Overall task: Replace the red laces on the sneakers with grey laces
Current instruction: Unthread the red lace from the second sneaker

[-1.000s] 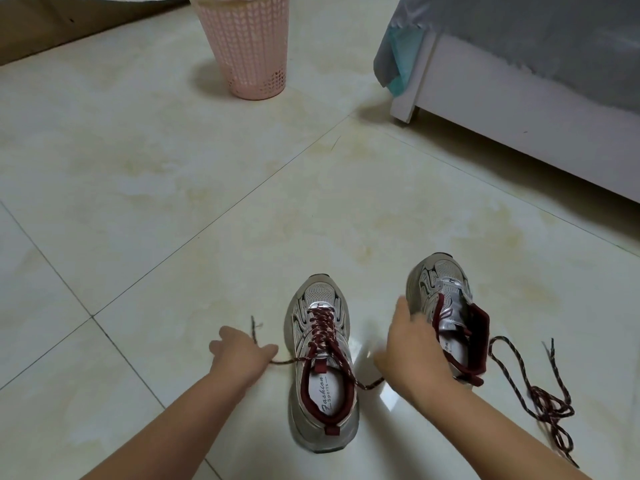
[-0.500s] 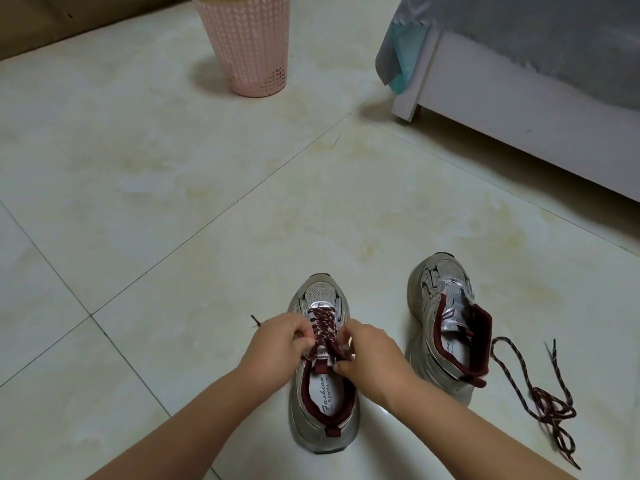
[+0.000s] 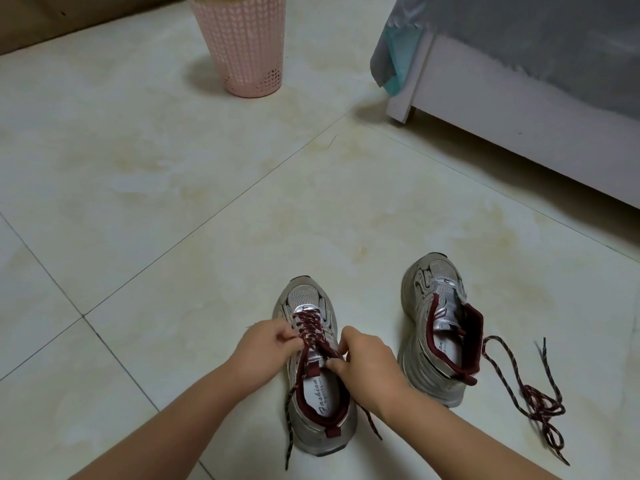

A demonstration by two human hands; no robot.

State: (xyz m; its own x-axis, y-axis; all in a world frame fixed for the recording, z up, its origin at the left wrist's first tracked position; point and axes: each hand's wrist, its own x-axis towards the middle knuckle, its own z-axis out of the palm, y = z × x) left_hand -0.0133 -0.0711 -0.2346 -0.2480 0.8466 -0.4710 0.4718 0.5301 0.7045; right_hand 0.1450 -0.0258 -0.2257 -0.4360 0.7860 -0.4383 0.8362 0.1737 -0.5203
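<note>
Our left hand [image 3: 266, 344] and right hand [image 3: 367, 358] both pinch the red lace [image 3: 311, 327] on the near sneaker [image 3: 311, 431] (its loose ends trail on the floor [image 3: 173, 202]).

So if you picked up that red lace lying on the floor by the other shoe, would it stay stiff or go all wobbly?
Probably wobbly. The loose red lace lies in curls and tangled loops on the floor, so it likely bends easily and would dangle. It looks thin, so probably very light. Its loops may snag or knot when lifted.
</note>
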